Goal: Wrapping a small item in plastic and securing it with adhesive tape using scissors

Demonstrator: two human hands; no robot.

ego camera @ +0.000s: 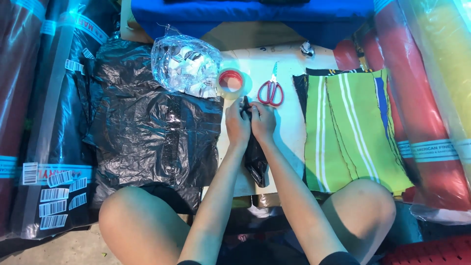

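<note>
A narrow black bundle (255,157), glossy like plastic film, lies on a pale board (289,122) between the forearms of a seated person, its upper end gathered up at the fingertips and its lower end trailing back toward the person's lap. The left hand (237,123) closes its fingers on the top of the bundle from the left side, while the right hand (263,121) pinches the same end from the right; the two hands touch each other, thumbs together over the black material. What the fingertips do at the very tip is too small to tell.

Just above the hands, a tape roll (231,81) with a red core lies flat on the board, and red-handled scissors (271,91) lie just right of it, blades pointing away from the person. A crumpled clear bag (185,64) holding pale pieces rests left of the tape, partly on a wide spread of black sheeting (147,132) that covers the floor to the left of the board. To the right of the board lies a stack of green striped cloth (351,132) with white bands and a blue edge. Wrapped fabric rolls flank the scene: dark ones (44,122) on the left, red and yellow ones (427,98) on the right. Blue cloth (250,14) stretches across the top. The person's bare knees frame the foreground.
</note>
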